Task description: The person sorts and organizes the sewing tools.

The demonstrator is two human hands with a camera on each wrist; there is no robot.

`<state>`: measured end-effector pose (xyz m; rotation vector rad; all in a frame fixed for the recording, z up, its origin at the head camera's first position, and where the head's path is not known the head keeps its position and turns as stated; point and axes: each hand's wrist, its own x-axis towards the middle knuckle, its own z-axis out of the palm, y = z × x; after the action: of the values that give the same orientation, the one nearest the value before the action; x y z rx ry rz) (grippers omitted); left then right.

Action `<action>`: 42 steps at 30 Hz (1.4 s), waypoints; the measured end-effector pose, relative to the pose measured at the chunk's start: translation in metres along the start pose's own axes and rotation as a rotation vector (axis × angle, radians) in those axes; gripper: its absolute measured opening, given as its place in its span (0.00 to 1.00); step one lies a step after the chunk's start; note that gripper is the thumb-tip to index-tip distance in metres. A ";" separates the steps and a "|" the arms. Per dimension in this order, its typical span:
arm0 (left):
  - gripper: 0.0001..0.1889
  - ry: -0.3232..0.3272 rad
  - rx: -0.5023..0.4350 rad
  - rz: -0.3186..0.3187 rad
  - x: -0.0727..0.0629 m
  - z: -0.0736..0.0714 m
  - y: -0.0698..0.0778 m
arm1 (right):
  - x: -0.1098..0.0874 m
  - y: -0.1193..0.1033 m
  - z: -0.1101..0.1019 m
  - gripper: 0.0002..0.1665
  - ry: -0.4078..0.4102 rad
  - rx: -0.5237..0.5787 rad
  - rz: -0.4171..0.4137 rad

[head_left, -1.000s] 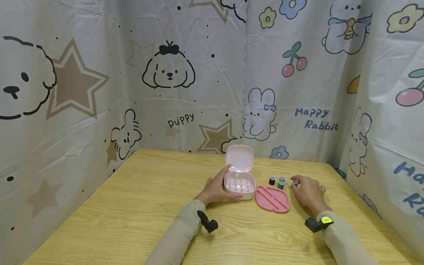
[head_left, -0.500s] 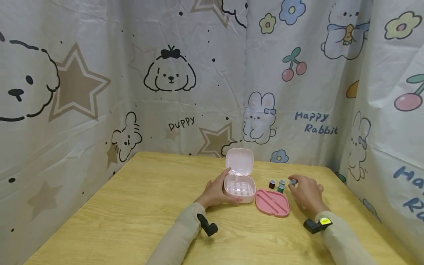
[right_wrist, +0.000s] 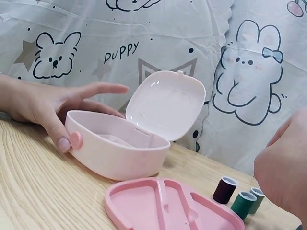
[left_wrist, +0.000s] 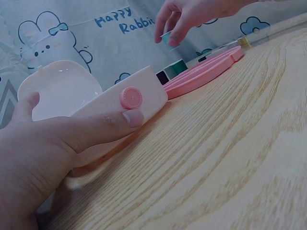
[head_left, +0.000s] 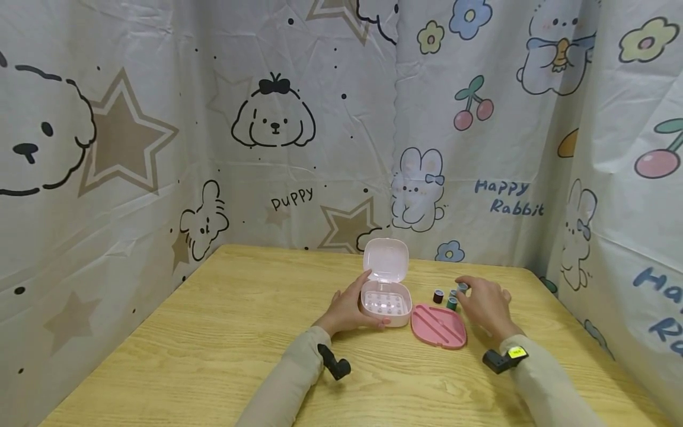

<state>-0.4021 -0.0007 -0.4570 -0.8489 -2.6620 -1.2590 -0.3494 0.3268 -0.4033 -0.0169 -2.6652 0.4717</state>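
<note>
My left hand holds a pale pink sewing box at its left side, the thumb on the front beside a round pink button. The box's lid stands up and a clear piece with small bumps lies inside. Between thumb and fingertips, my right hand pinches a light blue-green thread spool, raised off the table. Just left of that hand stand a dark spool, a green spool and a grey-green spool, all upright.
A flat pink tray with slanted dividers lies right of the box, in front of the spools. Past it, a small yellowish thing shows, its kind unclear. A printed curtain surrounds the wooden table.
My right hand has lifted the light spool and carried it left, close above the other spools. The left hand stays on the box.
</note>
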 end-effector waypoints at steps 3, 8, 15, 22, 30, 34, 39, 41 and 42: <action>0.69 -0.001 0.001 -0.001 0.000 0.000 -0.001 | 0.002 -0.006 0.001 0.20 0.003 0.003 -0.007; 0.69 0.000 0.001 -0.008 0.000 0.000 -0.001 | 0.005 -0.014 0.003 0.20 0.006 0.011 -0.019; 0.69 -0.005 0.007 0.002 0.001 0.002 -0.002 | 0.010 -0.025 0.005 0.19 0.041 0.032 -0.067; 0.70 0.005 0.004 0.008 0.001 0.000 -0.003 | 0.013 -0.034 0.007 0.20 0.033 0.045 -0.088; 0.69 0.002 0.004 0.005 0.002 0.001 -0.003 | 0.016 -0.043 0.011 0.23 0.017 0.048 -0.081; 0.69 0.002 0.009 0.002 0.002 0.001 -0.003 | 0.017 -0.049 0.013 0.23 -0.001 0.064 -0.077; 0.69 0.001 0.014 -0.005 0.001 0.002 -0.002 | 0.018 -0.054 0.015 0.20 -0.015 0.076 -0.094; 0.69 0.003 0.012 -0.007 0.001 0.001 -0.001 | 0.018 -0.055 0.015 0.19 -0.017 0.081 -0.100; 0.69 0.003 0.012 -0.008 0.001 0.001 -0.001 | 0.018 -0.056 0.015 0.19 -0.018 0.084 -0.102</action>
<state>-0.4033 0.0000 -0.4585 -0.8346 -2.6705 -1.2433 -0.3682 0.2710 -0.3899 0.1476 -2.6459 0.5518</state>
